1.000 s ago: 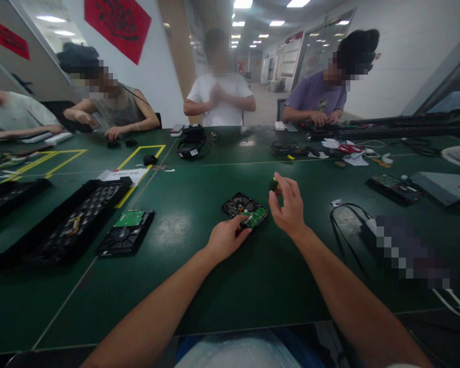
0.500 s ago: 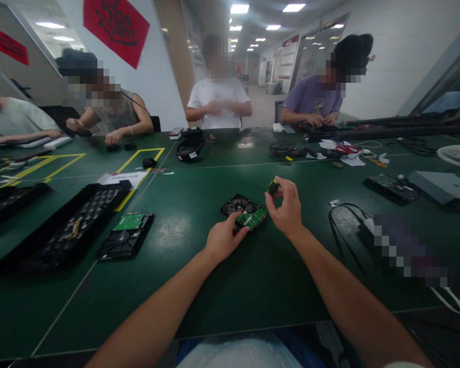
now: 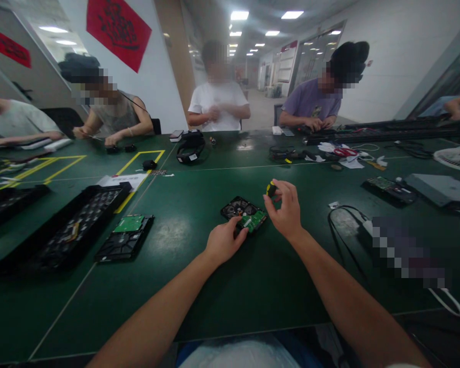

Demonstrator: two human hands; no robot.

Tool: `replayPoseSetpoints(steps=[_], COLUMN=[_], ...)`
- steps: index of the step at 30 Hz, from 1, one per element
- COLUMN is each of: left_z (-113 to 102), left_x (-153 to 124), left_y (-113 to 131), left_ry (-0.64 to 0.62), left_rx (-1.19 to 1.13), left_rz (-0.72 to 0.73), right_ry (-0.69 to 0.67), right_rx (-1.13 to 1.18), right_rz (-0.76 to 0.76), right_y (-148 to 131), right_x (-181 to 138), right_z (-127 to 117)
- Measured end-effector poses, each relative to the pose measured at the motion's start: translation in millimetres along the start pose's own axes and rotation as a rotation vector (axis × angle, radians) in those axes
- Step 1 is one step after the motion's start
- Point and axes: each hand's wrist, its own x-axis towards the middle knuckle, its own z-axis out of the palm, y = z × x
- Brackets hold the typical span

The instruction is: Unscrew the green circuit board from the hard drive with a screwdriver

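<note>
A black hard drive (image 3: 240, 210) with a green circuit board lies on the green table in front of me. My left hand (image 3: 224, 241) grips its near edge, thumb pressed on the board. My right hand (image 3: 285, 208) is pinched around the black and yellow handle of a small screwdriver (image 3: 270, 188), held upright over the drive's right side. The screwdriver's tip is hidden behind my fingers.
A second hard drive (image 3: 125, 237) and a long black tray (image 3: 61, 227) lie to the left. A black cable (image 3: 345, 225) and a blurred item sit at right. Another drive (image 3: 391, 188) and a grey box (image 3: 440, 189) are farther right. Several people work along the far table edge.
My right hand with the screwdriver has come down and slightly left, closer to the drive. My left hand has stayed on the drive.
</note>
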Motion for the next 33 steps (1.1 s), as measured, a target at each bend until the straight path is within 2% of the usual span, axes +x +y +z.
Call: replayPoseSetpoints(steps=[18, 33], left_z=[-3.3, -0.8], left_x=[-0.7, -0.4], left_y=[1.9, -0.2], left_ry=[-0.008, 0.011], left_rx=[-0.009, -0.034], left_rz=[-0.002, -0.006], right_ry=[-0.058, -0.014], right_rx=[0.019, 0.024], right_rz=[-0.011, 0.008], right_y=[-3.7, 4.2], right_x=[1.9, -1.7], right_z=[-4.5, 0.0])
